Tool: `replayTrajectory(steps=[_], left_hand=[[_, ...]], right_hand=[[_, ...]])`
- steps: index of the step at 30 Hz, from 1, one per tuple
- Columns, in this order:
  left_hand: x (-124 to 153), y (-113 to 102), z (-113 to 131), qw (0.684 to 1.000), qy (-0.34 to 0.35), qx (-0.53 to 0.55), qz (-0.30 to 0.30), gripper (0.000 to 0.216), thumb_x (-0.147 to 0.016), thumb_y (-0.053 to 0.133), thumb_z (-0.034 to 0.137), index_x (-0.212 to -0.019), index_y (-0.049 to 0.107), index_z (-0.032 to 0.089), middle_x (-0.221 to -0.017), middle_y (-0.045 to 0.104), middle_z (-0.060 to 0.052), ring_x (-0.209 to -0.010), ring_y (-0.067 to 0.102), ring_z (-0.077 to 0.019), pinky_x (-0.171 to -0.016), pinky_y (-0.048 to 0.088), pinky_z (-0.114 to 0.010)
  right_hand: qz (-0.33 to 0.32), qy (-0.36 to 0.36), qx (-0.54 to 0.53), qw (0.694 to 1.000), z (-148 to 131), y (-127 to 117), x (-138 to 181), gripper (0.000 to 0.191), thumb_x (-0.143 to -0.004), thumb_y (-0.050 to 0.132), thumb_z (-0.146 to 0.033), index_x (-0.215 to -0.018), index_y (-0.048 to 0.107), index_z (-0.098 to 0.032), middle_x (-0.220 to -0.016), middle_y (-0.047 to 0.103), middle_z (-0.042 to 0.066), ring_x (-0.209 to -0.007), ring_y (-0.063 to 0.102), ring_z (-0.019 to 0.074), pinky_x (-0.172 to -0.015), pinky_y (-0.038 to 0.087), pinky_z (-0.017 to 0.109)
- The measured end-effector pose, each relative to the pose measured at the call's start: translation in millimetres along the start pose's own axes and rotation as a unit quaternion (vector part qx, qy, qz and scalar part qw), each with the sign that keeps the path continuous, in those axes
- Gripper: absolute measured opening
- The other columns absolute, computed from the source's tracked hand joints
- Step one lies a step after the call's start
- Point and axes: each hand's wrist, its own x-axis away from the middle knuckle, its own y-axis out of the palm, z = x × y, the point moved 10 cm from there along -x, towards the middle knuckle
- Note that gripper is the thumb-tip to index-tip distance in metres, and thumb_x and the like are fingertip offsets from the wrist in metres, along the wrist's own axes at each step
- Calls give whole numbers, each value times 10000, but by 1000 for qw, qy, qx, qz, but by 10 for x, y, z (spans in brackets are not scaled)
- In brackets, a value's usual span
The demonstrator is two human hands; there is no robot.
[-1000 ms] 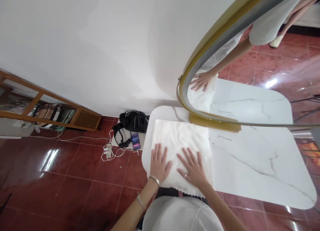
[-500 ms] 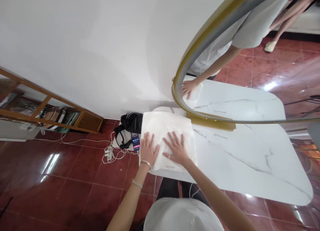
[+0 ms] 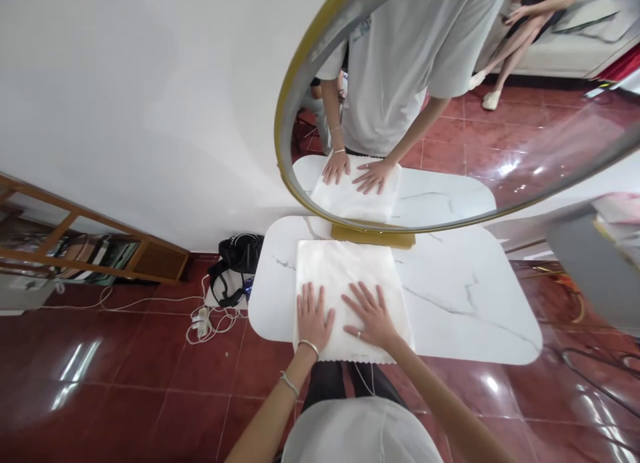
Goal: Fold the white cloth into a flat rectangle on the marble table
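A white cloth [image 3: 345, 269] lies spread flat on a white marble-look table [image 3: 465, 303], its near edge hanging just over the table's front. My left hand [image 3: 313, 316] rests palm down on the cloth's near left part, fingers spread. Beside it, my right hand [image 3: 369, 314], wearing a ring, lies flat on the cloth with fingers apart. Neither hand holds anything. A round gold-framed mirror [image 3: 295, 176] stands on a gold base [image 3: 373, 236] just behind the cloth and reflects my hands and torso.
A black bag [image 3: 235, 256] and a tangle of white cables with a power strip [image 3: 203, 316] lie on the red tiled floor left of the table. A wooden shelf [image 3: 100, 249] runs along the white wall. The mirror shows a seated person's legs.
The view has swung right and upward, showing more of the mirror. Both hands stay flat on the cloth, which now lies squarer to the table's front edge.
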Motion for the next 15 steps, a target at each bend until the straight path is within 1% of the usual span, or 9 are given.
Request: replayTrajectory(steps=[3, 5, 7, 8, 9, 11, 13, 14, 15], left_hand=[[-6, 172, 545, 999, 27, 18, -4, 648, -904, 478, 328, -1489, 242, 180, -1576, 138, -146, -1451, 108, -317, -1136, 252, -551], [19, 251, 853, 999, 41, 33, -4, 642, -903, 479, 325, -1487, 250, 188, -1573, 164, -147, -1448, 133, -318, -1138, 254, -547], [20, 292, 1062, 997, 43, 60, 0, 654, -898, 490, 334, -1488, 245, 196, -1575, 162, -148, -1443, 172, -314, -1133, 273, -533], [-8, 298, 1103, 997, 30, 78, 6, 664, -891, 501, 341, -1487, 245, 201, -1578, 152, -150, -1438, 195, -314, -1124, 292, -524], [-63, 296, 1089, 995, 5, 98, 14, 672, -881, 518, 352, -1482, 256, 206, -1579, 144, -154, -1430, 219, -320, -1111, 310, -523], [-241, 296, 892, 984, -89, 149, 33, 678, -849, 562, 369, -1455, 306, 207, -1565, 175, -172, -1408, 261, -346, -1075, 336, -551], [-487, 321, 614, 962, -180, 200, 45, 637, -830, 580, 352, -1409, 366, 195, -1494, 323, -194, -1354, 357, -356, -1024, 375, -572], [-634, 340, 501, 952, -204, 222, 43, 596, -827, 579, 329, -1378, 401, 190, -1415, 435, -190, -1292, 444, -337, -989, 416, -550], [-790, 357, 419, 946, -212, 242, 36, 543, -823, 578, 299, -1337, 440, 191, -1298, 549, -166, -1194, 540, -302, -940, 467, -503]], right_hand=[[2, 22, 23, 1000, 403, -129, 396, 726, -871, 435, -646, -1483, 243, -307, -1566, 213, 71, -1444, 134, 299, -1129, 47, 600], [9, 34, 38, 999, 604, -208, 626, 721, -874, 433, -646, -1482, 250, -305, -1563, 221, 70, -1445, 136, 294, -1131, 59, 591], [17, 46, 48, 998, 742, -264, 798, 718, -876, 431, -645, -1482, 252, -304, -1561, 229, 70, -1444, 142, 292, -1131, 71, 589], [21, 53, 50, 997, 786, -278, 858, 717, -877, 429, -644, -1483, 250, -305, -1560, 231, 69, -1443, 146, 293, -1130, 79, 591], [24, 59, 50, 997, 814, -283, 901, 721, -876, 428, -646, -1485, 245, -306, -1560, 229, 70, -1442, 152, 296, -1127, 87, 596], [29, 73, 46, 996, 830, -270, 947, 736, -868, 431, -656, -1487, 234, -310, -1560, 227, 73, -1436, 169, 310, -1119, 103, 614], [33, 84, 35, 995, 799, -238, 963, 754, -855, 439, -669, -1488, 227, -317, -1557, 233, 76, -1426, 194, 329, -1108, 118, 636], [35, 89, 28, 995, 774, -220, 969, 758, -851, 444, -671, -1488, 226, -323, -1555, 240, 75, -1421, 207, 336, -1103, 125, 644], [38, 92, 21, 995, 744, -201, 975, 758, -847, 450, -670, -1486, 226, -331, -1553, 247, 72, -1417, 218, 342, -1101, 132, 650]])
